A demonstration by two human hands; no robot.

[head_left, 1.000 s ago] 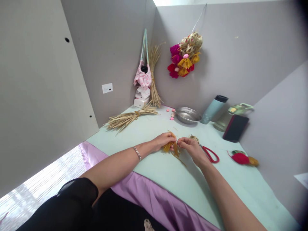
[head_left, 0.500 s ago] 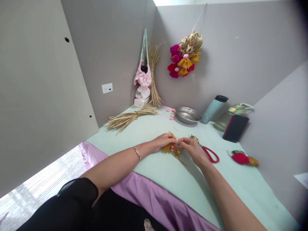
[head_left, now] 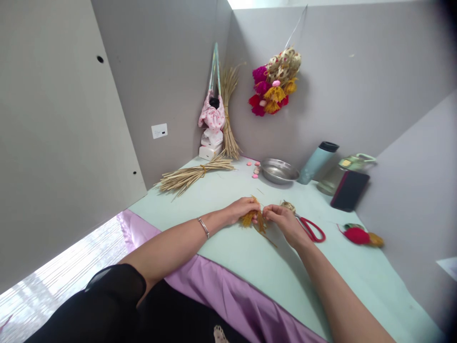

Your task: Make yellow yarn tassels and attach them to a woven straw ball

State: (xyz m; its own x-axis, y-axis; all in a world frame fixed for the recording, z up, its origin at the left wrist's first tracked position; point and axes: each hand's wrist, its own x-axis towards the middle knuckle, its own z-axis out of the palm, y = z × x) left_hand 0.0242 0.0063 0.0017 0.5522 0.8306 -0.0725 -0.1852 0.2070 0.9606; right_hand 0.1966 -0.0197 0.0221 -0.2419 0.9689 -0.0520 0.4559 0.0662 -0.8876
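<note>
Two-handed close work on yellow tassel [head_left: 247, 220], low over pale green surface [head_left: 228, 247].
Pinching tassel in fingers of left hand [head_left: 243, 209]; right hand [head_left: 282, 219] just beside, fingertips pressed together, can't tell if gripping anything. Reads as fine strand work, calling next for firm left pinch and light right-hand tension. Red-handled scissors [head_left: 322, 235] close beside right hand; farther back, lying straw bundle [head_left: 194, 176] and steel bowl [head_left: 280, 180]; then tassel cluster [head_left: 274, 91] hung on grey wall [head_left: 342, 95].
</note>
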